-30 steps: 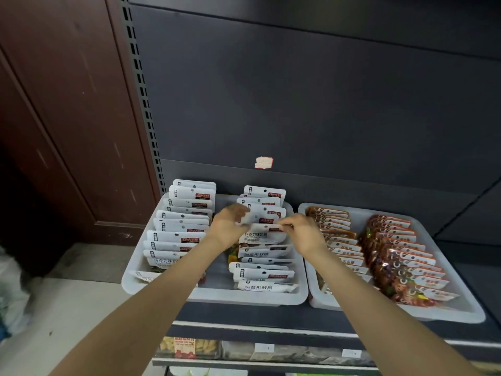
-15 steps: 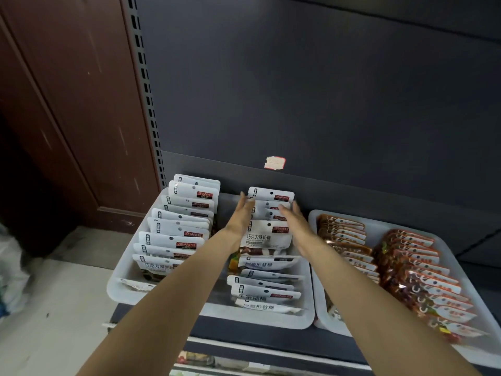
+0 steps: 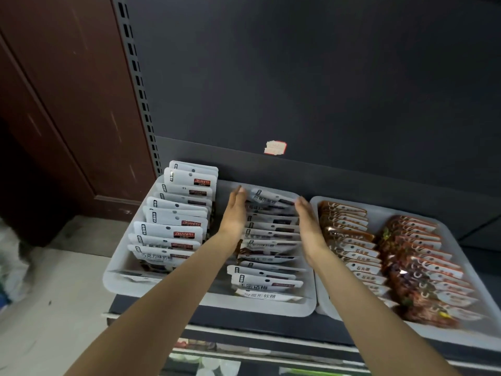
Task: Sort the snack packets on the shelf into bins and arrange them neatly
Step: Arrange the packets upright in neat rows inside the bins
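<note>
A white bin (image 3: 116, 278) on the shelf holds two rows of white snack packets. The left row (image 3: 173, 229) stands fairly upright. The right row (image 3: 271, 240) leans back in an overlapping stack. My left hand (image 3: 235, 213) lies flat against the left edge of that right row, fingers straight. On the row's right edge rests my right hand (image 3: 307, 221), also flat, so both palms face each other across the packets. Neither hand grips a packet. A second white bin (image 3: 444, 226) to the right holds two rows of brown and red packets (image 3: 417, 264).
A dark back panel (image 3: 325, 90) with a small torn label (image 3: 275, 147) rises behind the bins. A slotted upright (image 3: 138, 85) and a brown wooden wall (image 3: 59, 99) stand at the left. A lower shelf (image 3: 217, 359) with goods shows below.
My hands moved from pinching a packet in the middle of the right row to lying flat along both its sides. The back packets now lean further back. The view has shifted closer.
</note>
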